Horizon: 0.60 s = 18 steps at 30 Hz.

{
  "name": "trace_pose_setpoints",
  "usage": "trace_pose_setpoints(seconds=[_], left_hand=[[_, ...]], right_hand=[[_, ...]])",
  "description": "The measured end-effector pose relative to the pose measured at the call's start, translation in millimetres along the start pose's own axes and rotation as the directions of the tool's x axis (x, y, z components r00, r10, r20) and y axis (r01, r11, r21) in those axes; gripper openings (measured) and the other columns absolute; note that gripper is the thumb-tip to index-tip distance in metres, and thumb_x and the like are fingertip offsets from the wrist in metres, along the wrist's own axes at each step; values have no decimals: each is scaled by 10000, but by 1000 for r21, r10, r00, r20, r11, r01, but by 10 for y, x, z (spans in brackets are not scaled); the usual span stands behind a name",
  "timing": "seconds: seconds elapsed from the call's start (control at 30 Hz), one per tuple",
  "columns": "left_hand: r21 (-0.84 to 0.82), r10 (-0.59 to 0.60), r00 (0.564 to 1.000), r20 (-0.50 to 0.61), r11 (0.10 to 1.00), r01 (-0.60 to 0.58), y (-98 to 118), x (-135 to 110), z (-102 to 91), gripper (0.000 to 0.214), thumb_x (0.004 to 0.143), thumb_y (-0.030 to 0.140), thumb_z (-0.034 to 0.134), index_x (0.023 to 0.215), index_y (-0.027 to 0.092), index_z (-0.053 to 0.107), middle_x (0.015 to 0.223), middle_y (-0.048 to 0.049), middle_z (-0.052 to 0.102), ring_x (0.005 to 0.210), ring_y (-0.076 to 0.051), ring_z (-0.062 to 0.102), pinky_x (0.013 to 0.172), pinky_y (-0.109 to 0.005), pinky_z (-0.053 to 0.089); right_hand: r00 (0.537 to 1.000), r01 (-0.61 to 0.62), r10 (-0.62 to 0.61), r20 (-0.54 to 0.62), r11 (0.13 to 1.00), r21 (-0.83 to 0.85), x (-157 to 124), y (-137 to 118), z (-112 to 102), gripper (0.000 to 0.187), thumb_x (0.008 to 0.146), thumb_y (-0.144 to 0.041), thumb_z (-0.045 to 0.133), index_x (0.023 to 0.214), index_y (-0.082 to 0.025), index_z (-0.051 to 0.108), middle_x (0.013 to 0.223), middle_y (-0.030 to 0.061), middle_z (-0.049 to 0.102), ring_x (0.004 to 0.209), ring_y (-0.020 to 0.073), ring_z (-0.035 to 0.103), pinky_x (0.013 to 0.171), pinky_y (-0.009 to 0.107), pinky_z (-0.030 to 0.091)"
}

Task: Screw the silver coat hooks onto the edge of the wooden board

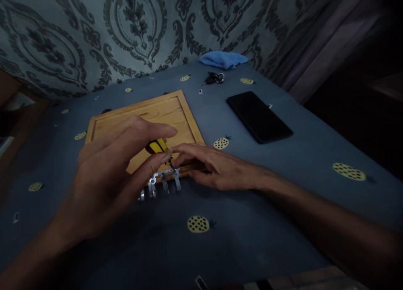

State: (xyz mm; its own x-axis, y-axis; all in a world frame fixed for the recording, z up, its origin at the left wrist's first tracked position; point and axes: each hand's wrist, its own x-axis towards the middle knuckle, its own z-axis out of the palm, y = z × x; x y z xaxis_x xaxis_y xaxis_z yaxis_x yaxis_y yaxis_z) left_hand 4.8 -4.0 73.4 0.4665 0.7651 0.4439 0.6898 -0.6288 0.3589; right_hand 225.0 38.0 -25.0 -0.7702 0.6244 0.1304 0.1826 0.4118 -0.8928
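A screwdriver point(159, 146) with a yellow and black handle stands tilted, its tip down at a metal hook rack point(163, 177). My left hand point(110, 172) has its thumb and index finger on either side of the handle; its other fingers are hidden. My right hand point(223, 168) is curled over the near right edge of a framed wooden board point(141, 113), thumb at the edge and fingertips beside the screwdriver's shaft. Along the board's near edge lies the rack, several shiny hooks jutting towards me. Whether a screw sits under the tip is too small to tell.
A black phone point(258, 117) lies right of the board. Behind it are keys point(214, 78) and a folded blue cloth point(223, 59) by the patterned curtain point(138, 25). The blue tablecloth point(252, 231) has a pineapple print. The table's right edge drops into darkness.
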Motion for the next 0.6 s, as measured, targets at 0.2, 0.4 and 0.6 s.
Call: trace_pose_setpoints(seconds=[0.2, 0.4, 0.6], left_hand=[[100, 106, 994, 4, 989, -106, -45, 18, 20, 240, 956, 214, 665, 1191, 257, 691, 1003, -18, 724, 909, -187, 710, 753, -272, 587], [2, 46, 999, -20, 999, -46, -40, -16, 39, 272, 958, 193, 674, 1211, 289, 693, 1050, 3, 740, 931, -173, 708, 803, -267, 579], [-54, 16, 1000, -2, 998, -16, -43, -32, 18, 271, 962, 204, 675, 1224, 274, 679, 1133, 14, 756, 1071, -188, 706, 940, -297, 562]], right_hand=[[1000, -9, 9, 1, 1000, -1, 0, -29, -8, 677, 805, -72, 527, 1471, -180, 465, 1228, 116, 712, 1154, 259, 669, 934, 436, 525], [1000, -15, 15, 11, 1000, 17, 0, -47, -19, 677, 806, -69, 529, 1468, -192, 466, 1219, 103, 717, 1153, 245, 667, 927, 409, 525], [1000, -2, 2, -9, 1000, 17, 2, -31, -1, 692, 805, -50, 522, 1479, -192, 462, 1212, 100, 730, 1125, 235, 677, 911, 386, 518]])
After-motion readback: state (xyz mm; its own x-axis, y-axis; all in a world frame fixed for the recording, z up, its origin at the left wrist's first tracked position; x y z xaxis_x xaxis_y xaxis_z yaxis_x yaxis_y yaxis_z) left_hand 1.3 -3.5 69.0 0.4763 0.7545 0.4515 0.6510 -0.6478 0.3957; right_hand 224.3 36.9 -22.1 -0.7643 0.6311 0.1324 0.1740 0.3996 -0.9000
